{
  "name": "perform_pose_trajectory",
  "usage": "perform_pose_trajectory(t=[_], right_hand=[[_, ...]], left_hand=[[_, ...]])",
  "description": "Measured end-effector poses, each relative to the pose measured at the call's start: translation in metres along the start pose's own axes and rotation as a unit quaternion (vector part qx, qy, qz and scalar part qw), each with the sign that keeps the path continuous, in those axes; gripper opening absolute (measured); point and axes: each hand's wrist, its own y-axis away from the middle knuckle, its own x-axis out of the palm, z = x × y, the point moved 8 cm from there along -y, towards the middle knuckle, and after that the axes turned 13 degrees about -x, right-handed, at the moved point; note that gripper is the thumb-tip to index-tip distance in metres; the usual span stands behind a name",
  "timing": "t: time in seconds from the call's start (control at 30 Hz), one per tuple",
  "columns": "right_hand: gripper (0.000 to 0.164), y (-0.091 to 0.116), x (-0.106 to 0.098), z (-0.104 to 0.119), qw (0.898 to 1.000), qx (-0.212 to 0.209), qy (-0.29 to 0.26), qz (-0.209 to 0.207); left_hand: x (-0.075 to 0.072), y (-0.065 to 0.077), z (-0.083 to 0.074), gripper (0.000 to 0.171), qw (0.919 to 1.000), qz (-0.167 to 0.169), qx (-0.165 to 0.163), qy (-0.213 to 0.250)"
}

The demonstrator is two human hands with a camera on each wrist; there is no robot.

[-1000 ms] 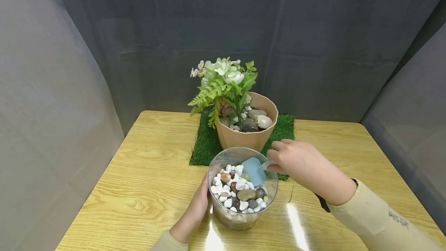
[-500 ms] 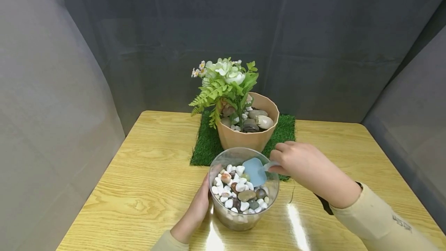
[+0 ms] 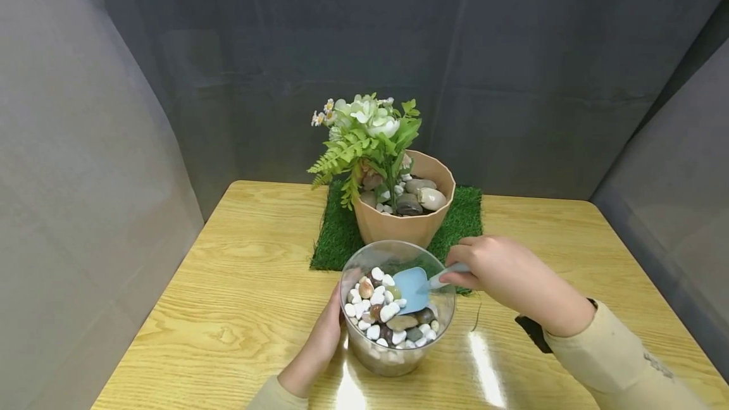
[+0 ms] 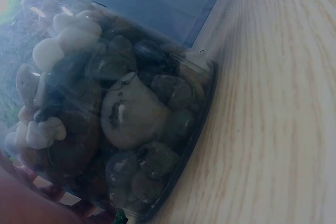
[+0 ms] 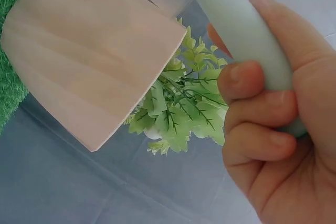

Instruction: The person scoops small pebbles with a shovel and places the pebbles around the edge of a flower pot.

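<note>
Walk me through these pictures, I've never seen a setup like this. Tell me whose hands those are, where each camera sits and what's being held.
There is no machine here, just a person working with two bare hands. The wide picture comes from a camera worn on the head, looking forward and down at the table. The other two come from cameras worn on the left and right wrists, so things look close and tilted.

On the table, a clear container of pebbles stands in front of a peach pot. The pot sits on a green grass mat and holds stones and a leafy plant with white flowers.

The left hand holds the container's side. The right hand grips the handle of a light blue scoop, its blade inside the container.
</note>
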Motion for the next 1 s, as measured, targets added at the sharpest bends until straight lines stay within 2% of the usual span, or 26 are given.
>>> perform_pose_trajectory(t=[0.57, 0.83, 1.0], right_hand=[[0.009, 0.005, 0.003, -0.001, 0.999, 0.014, -0.033, -0.037], [0.008, 0.012, 0.016, -0.01, 0.993, 0.062, -0.091, -0.052], [0.008, 0.015, 0.018, -0.011, 0.991, 0.077, -0.093, -0.057]], left_hand=[[0.0, 0.001, -0.001, 0.066, 1.0, 0.0, 0.002, 0.0], [0.001, -0.001, 0.001, 0.067, 0.9998, -0.005, -0.01, 0.017], [0.0, -0.002, 0.002, 0.068, 0.9996, -0.006, -0.015, 0.021]])
